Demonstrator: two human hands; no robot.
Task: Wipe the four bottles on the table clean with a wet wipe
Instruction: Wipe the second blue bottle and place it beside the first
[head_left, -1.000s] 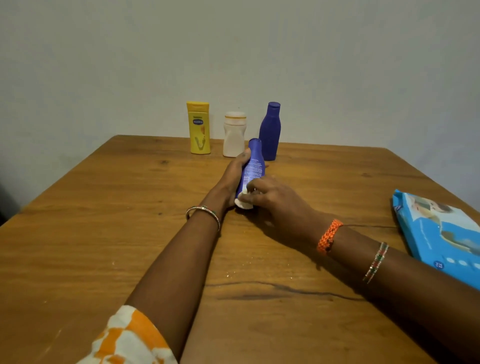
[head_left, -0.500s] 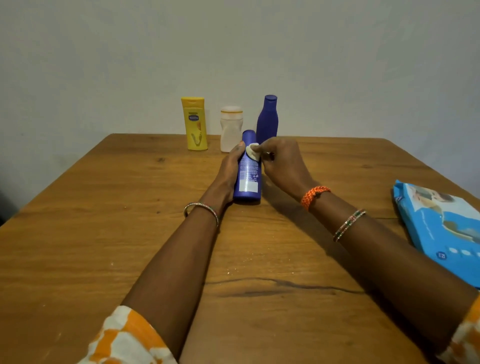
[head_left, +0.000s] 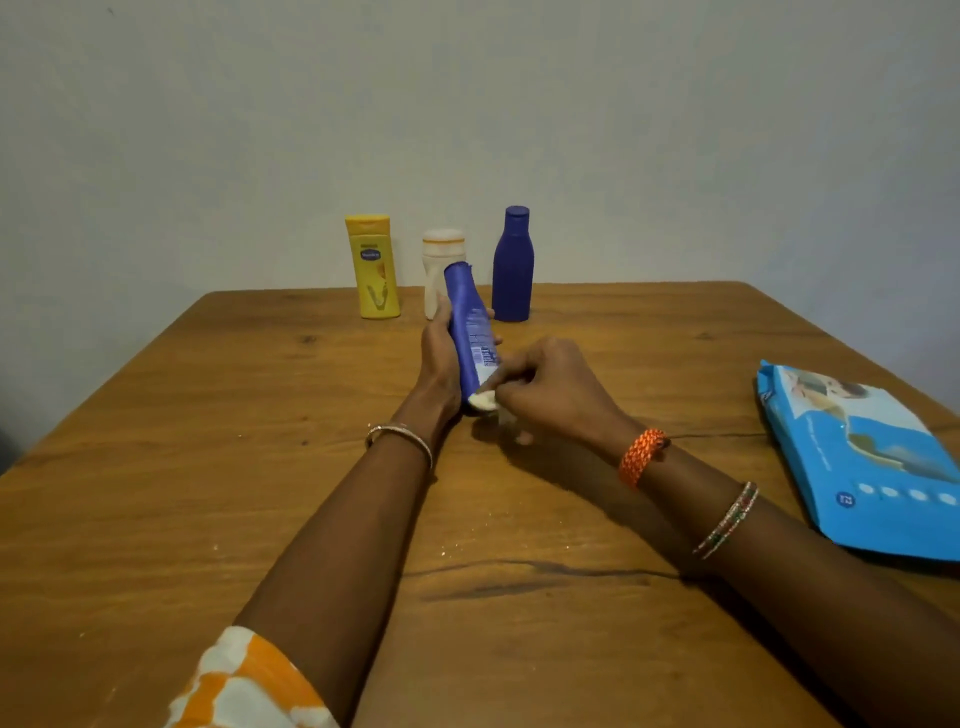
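Observation:
My left hand (head_left: 439, 358) grips a tall blue bottle (head_left: 467, 332) tilted with its top leaning away and left, its base near the table. My right hand (head_left: 550, 389) pinches a small white wet wipe (head_left: 483, 400) against the bottle's lower end. At the back of the table stand a yellow bottle (head_left: 373, 267), a white bottle (head_left: 435, 260) partly hidden by the held one, and a dark blue bottle (head_left: 512, 265).
A blue pack of wet wipes (head_left: 862, 457) lies flat at the right edge of the wooden table (head_left: 208, 467). A plain wall rises just behind the standing bottles. A dark crack runs across the tabletop near me.
My right hand slid the wipe from the bottle's top down to its lower end. The bottle now tilts away and left instead of standing upright.

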